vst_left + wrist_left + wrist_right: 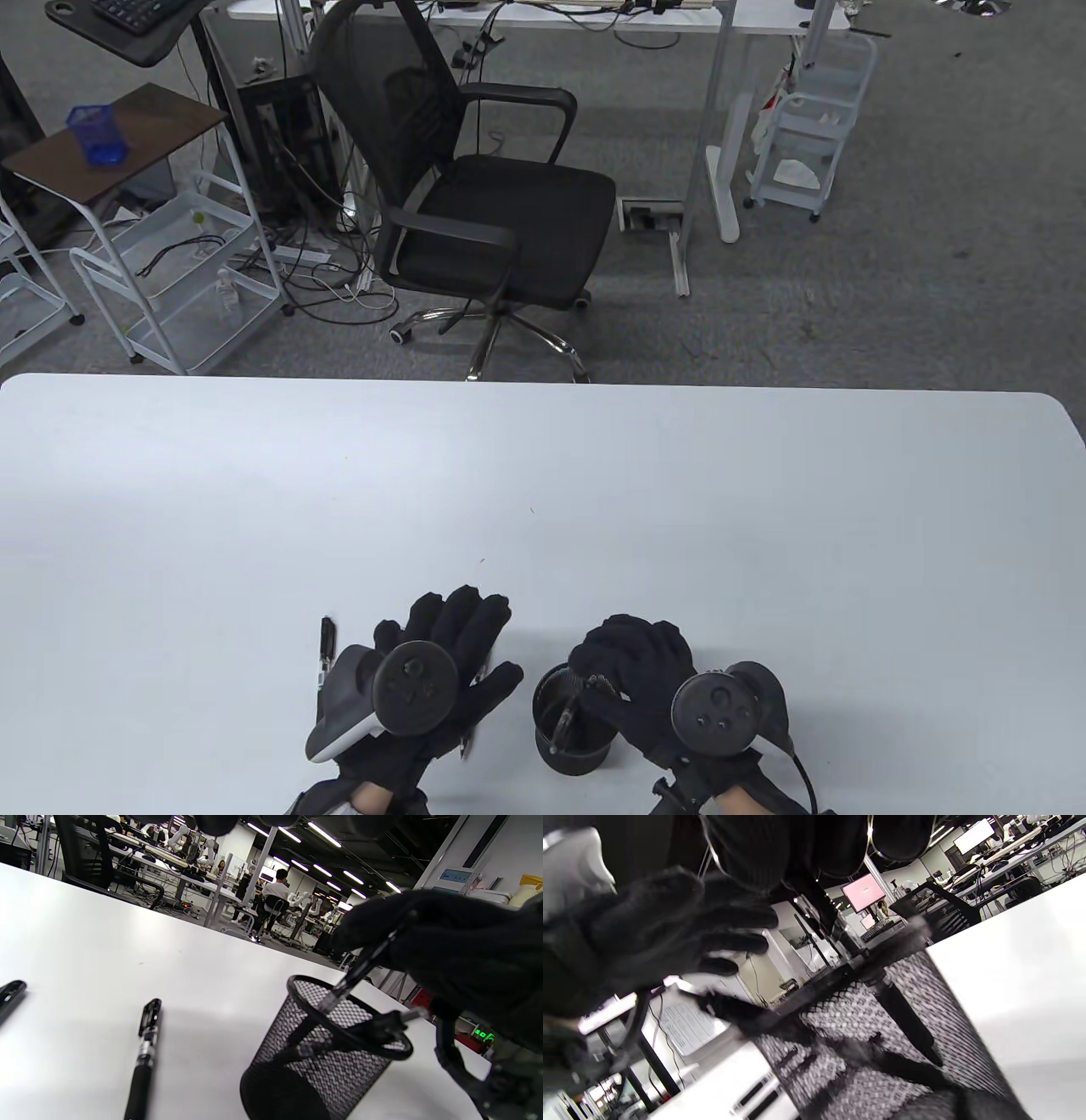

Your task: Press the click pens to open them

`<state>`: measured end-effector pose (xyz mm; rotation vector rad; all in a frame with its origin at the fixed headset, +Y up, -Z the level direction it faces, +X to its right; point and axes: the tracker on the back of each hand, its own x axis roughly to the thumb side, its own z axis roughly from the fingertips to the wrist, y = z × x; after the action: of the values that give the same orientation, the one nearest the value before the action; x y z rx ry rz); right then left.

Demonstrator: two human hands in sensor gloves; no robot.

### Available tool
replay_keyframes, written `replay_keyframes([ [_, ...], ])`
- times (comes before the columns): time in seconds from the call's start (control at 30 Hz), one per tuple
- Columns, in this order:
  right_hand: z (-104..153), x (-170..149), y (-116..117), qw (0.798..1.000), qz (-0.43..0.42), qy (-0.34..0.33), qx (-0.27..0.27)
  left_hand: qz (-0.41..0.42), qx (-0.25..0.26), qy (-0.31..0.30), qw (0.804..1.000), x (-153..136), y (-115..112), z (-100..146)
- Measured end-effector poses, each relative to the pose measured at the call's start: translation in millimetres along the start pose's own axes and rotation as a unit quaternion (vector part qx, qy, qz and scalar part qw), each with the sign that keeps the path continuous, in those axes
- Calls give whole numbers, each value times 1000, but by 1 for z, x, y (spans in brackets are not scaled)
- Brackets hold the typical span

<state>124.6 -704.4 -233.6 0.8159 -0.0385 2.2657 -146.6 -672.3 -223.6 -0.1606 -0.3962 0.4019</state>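
Right hand at the pen cup
Gloved right hand (632,675) grips a black click pen (360,969) over the black mesh cup (570,747); left hand (441,654) lies spread-fingered, holding nothing.

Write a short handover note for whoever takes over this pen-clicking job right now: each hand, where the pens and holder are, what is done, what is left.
Right hand: over the mesh pen holder, gripping a pen whose lower end is inside the holder.
Left hand: fingers spread, flat above the table, holding nothing.
Another pen leans on the holder's rim. Two pens lie on the table left of the holder: one nearer it, one farther.
Done: whether any pen has been clicked cannot be told.
Left: lift the gripped pen out, press its button, then the rest.
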Motion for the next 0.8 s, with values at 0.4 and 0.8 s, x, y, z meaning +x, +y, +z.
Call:
replay_keyframes([
  [0.4,-19,31,-80,981,-159,-58,-91,-2,2,2,1000,-1,0,0],
  [0.8,-8,10,-78,947,-282,-40,-148,-6,2,0,1000,1,-3,1],
])
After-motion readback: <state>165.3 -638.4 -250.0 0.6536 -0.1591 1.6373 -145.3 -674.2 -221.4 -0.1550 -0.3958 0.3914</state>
